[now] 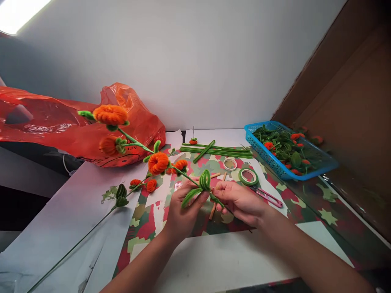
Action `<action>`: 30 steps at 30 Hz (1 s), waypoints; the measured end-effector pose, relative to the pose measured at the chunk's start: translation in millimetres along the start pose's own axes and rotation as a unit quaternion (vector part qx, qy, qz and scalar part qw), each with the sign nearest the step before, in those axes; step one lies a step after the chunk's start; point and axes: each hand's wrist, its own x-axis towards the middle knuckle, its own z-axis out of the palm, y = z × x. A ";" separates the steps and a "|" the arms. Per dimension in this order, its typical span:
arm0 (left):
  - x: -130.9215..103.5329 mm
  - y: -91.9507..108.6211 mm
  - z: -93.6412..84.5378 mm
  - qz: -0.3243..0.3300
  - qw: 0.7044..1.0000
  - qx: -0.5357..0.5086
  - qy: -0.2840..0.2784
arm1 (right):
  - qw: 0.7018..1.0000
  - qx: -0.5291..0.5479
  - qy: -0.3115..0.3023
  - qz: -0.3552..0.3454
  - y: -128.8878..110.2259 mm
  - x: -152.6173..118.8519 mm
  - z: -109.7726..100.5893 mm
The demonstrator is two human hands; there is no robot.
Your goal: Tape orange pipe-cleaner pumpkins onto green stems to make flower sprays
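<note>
A branch of fuzzy orange pipe-cleaner flowers (158, 163) slants up to the left, its green stem held in both hands over the patterned table cover. My left hand (185, 203) pinches the stem just below a looped green leaf (204, 180); a second, narrow green leaf (191, 197) lies across its fingers. On the lower stem, my right hand (240, 199) has its thumb and fingers closed round the green stem end (217, 200). Close behind the right hand lie a roll of green tape (248, 176) and pink-handled snips (269, 197).
Green pipe cleaners (220, 151) lie at the back near a white tape roll (230, 164). A blue basket (282, 173) at right holds leaves and orange flowers. An orange plastic bag (134, 118) stands at back left. Another flower stem (82, 240) rests on the left side.
</note>
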 end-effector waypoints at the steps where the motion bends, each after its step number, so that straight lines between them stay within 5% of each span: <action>1: 0.8 0.8 -1.3 -0.004 1.000 -0.004 -0.023 | 0.998 0.027 -0.038 0.033 0.5 0.7 -3.7; 5: 2.0 5.4 -5.8 -0.019 0.996 -0.013 -0.084 | 0.974 0.119 -0.166 0.102 5.9 4.9 -12.3; 9: 1.2 5.0 -6.9 -0.018 0.996 -0.003 -0.091 | 0.967 0.117 -0.181 0.133 10.3 8.3 -12.5; 12: 1.3 0.9 -7.4 0.001 0.999 0.013 -0.050 | 0.990 0.021 -0.109 0.087 11.8 9.5 -12.2; 15: 2.9 -1.1 -8.2 0.002 1.000 0.013 0.005 | 0.980 -0.122 0.105 -0.114 10.9 6.0 -10.7; 16: 3.7 -0.7 -8.1 -0.002 1.000 0.018 0.017 | 0.943 -0.176 0.186 -0.212 10.4 3.5 -9.2; 18: 5.0 1.0 -7.0 -0.009 0.999 0.033 0.037 | 0.814 -0.296 0.284 -0.412 10.8 -1.9 -4.8; 21: 5.9 3.8 -3.5 -0.014 0.998 0.029 0.055 | 0.597 -0.501 0.252 -0.574 17.6 -5.4 3.5; 23: 5.6 4.4 -0.9 -0.013 0.998 0.021 0.061 | 0.498 -0.598 0.237 -0.581 25.2 -2.3 7.7; 26: 4.4 3.9 2.0 -0.019 0.997 0.022 0.065 | 0.426 -0.638 0.284 -0.575 34.0 6.3 8.8; 30: 3.0 2.8 3.9 -0.020 0.997 0.020 0.067 | 0.391 -0.624 0.304 -0.605 34.7 12.3 2.8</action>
